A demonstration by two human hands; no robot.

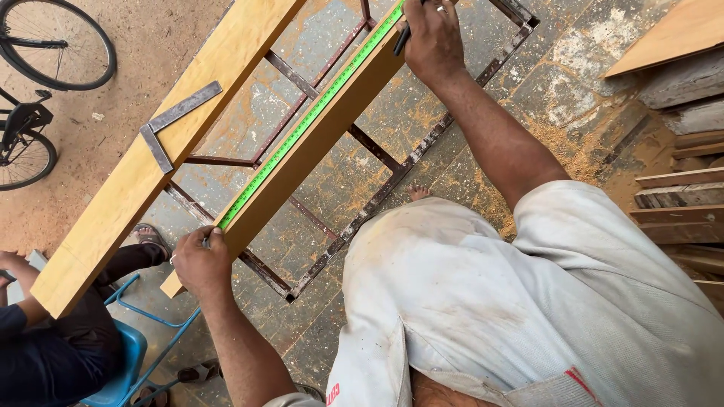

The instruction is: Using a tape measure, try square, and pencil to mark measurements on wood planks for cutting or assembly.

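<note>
Green tape measure lies stretched along a wooden plank atop a rusty metal frame. Left hand pinches its near end at the plank's corner; right hand grips a dark pencil at the far end.

No packages, labels, signs or screens anywhere in view.
</note>
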